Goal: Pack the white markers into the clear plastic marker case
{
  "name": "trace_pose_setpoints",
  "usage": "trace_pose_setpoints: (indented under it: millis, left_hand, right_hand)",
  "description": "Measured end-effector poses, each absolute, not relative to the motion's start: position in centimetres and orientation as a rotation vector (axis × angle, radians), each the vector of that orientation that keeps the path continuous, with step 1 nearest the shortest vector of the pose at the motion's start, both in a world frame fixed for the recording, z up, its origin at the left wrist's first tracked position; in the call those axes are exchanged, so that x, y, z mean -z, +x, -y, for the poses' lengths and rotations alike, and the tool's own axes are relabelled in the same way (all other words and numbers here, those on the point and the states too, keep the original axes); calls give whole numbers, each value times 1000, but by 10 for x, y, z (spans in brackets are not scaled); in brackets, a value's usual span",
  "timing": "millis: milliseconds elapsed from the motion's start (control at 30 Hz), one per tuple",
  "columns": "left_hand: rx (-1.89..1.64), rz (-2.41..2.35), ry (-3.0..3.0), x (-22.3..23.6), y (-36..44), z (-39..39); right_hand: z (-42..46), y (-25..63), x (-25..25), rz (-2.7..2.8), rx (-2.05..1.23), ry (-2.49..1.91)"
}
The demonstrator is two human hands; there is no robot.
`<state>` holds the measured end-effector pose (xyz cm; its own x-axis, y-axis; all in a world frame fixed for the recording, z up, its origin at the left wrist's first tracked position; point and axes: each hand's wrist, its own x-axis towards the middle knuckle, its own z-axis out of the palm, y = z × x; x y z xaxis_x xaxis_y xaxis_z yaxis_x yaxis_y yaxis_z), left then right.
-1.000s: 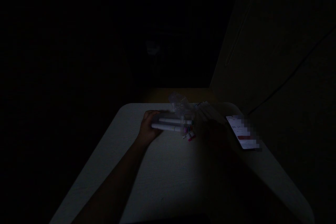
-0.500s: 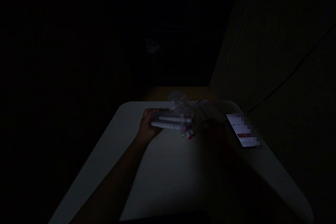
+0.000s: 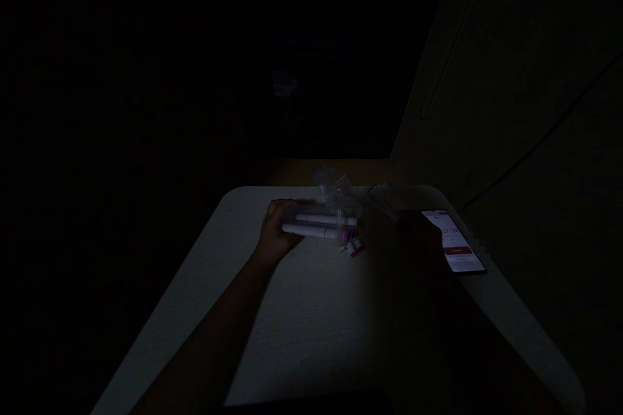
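Note:
My left hand point(image 3: 275, 233) is wrapped round the closed end of a clear plastic case point(image 3: 316, 213) lying on its side on the table. Inside it are several white markers point(image 3: 311, 231) with coloured ends, green, pink, blue and red among them, pointing right. Just in front of its mouth lie small pink-and-red caps or marker ends point(image 3: 357, 248). My right hand point(image 3: 418, 233) is a dark shape beside the phone, near more white markers point(image 3: 387, 196) at the back right. Deep shadow hides its fingers and anything in them.
A white table point(image 3: 292, 311) with rounded corners is dimly lit. Crumpled clear plastic point(image 3: 335, 185) sits behind the case mouth. A lit phone point(image 3: 460, 243) lies at the right edge. A dark cable point(image 3: 535, 142) runs along the right wall.
My right hand has moved right, from near the case mouth toward the phone, and now covers part of its left edge. My left hand and the case have stayed put.

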<state>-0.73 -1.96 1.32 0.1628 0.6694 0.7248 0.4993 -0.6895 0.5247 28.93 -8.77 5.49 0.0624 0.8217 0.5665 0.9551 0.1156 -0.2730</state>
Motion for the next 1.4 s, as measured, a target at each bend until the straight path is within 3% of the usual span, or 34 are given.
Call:
trace_pose_setpoints:
  millis: [833,1233,1400]
  left_hand:
    - [-1553,-1140,2247,-11,-13,15]
    - [-1503,-1234,2224,-13,-10,19]
    - [-1541,-1140,2277,-14,-10,18]
  right_hand:
    - [122,295,-92,1005,471,-1557]
    - [120,286,-76,1324,462,-1419]
    - [122,274,-75,1302,298,-1378]
